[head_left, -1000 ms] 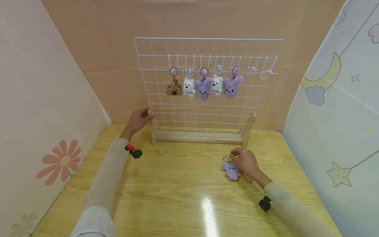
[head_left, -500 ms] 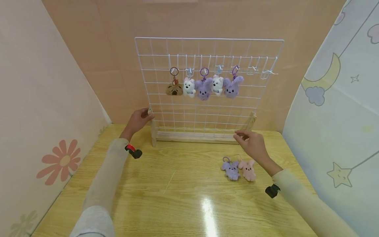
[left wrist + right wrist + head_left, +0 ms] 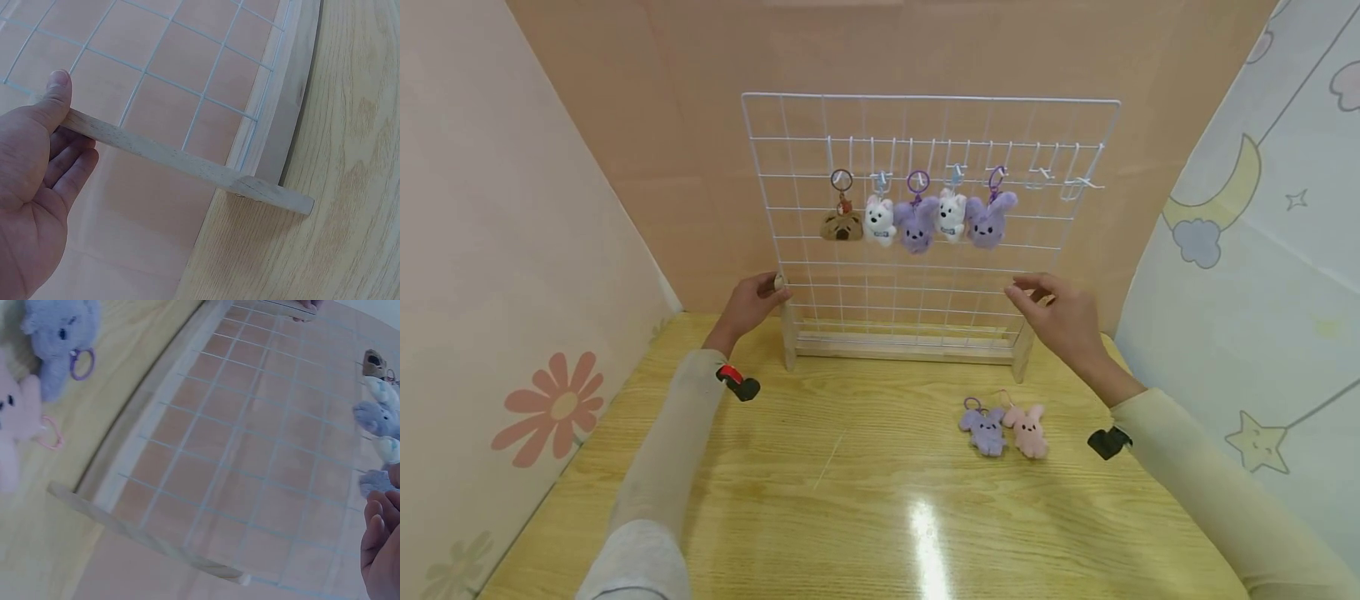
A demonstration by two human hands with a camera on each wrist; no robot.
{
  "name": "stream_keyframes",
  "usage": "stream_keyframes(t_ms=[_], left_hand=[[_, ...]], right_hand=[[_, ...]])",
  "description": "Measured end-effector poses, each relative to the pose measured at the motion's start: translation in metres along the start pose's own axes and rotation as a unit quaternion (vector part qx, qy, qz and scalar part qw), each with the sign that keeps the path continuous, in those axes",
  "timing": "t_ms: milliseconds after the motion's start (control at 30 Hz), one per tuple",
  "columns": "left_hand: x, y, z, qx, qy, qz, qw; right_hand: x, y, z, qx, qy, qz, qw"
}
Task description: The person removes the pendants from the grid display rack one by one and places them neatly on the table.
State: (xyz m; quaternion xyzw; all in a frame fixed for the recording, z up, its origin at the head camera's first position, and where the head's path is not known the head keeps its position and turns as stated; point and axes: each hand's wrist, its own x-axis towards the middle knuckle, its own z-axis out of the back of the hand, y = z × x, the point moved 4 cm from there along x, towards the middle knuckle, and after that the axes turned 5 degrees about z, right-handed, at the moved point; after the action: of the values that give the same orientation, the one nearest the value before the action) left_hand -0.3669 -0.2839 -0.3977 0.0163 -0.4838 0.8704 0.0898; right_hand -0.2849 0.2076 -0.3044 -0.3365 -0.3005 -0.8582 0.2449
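Wooden upright (image 3: 150, 147) in left fingers (image 3: 76, 172)

Rack (image 3: 904, 348) in all 3 views, right wrist's apparently sideways

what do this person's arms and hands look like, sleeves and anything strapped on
The left hand and right hand wear no gloves. The left sleeve and right sleeve are long and pale beige, the left one with a paler greyish section higher up. Each wrist carries a small black device; the left shows a red patch.
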Motion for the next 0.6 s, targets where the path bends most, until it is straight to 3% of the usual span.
stream_keyframes(t_ms=[267, 600], left_hand=[[0.003, 0.001, -0.001, 0.003, 0.005, 0.017, 0.9998], [0.001, 0.002, 0.0, -0.001, -0.002, 0.014, 0.9999]], right_hand=[[0.032, 0.02, 0.018, 0.01, -0.076, 0.007, 0.997], [0.065, 0.036, 0.027, 0.023, -0.101, -0.026, 0.9943]])
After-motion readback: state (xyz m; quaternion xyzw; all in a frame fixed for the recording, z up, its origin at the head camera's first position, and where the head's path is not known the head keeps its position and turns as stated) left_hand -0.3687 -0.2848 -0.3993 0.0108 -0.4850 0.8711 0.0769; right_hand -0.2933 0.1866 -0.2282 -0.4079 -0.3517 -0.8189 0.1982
